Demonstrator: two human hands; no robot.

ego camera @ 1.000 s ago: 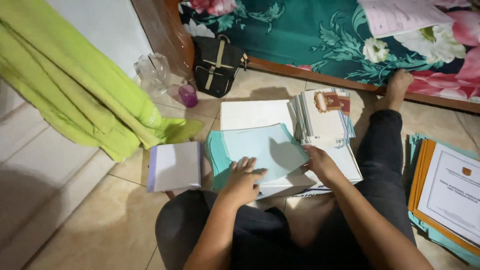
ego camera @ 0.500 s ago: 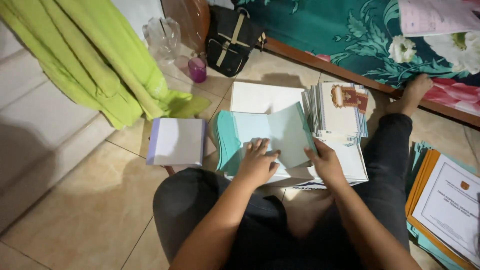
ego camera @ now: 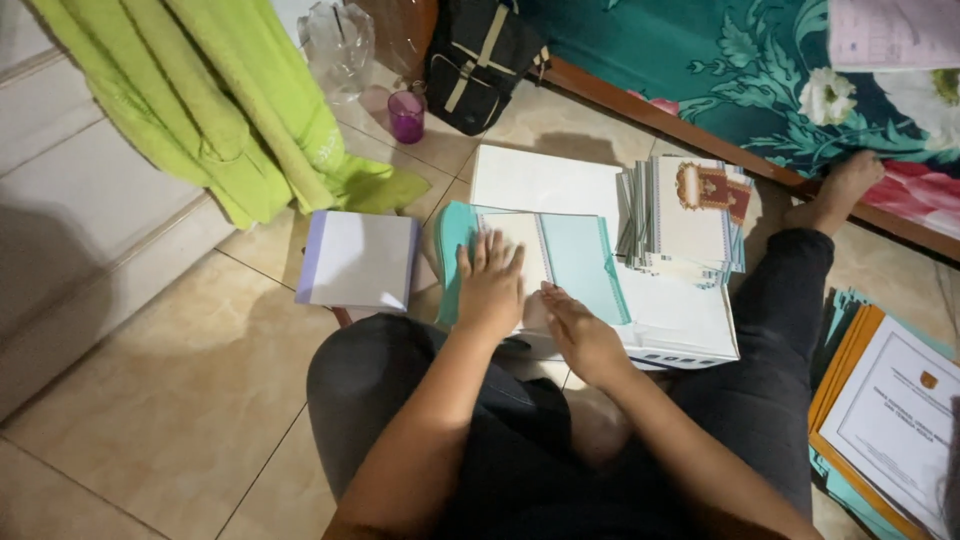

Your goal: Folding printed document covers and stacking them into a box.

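Bare tiles (ego camera: pixel 170 400) leftward; booklet stack (ego camera: pixel 690 215) and white pad (ego camera: pixel 360 262) flanking.

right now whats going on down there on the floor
A person sits on the tiled floor with a teal spiral-bound booklet in front of them. The left hand lies flat on its white page, and the right hand rests at its lower edge. A fanned stack of booklets lies just right of it, a white pad with a purple edge to the left.
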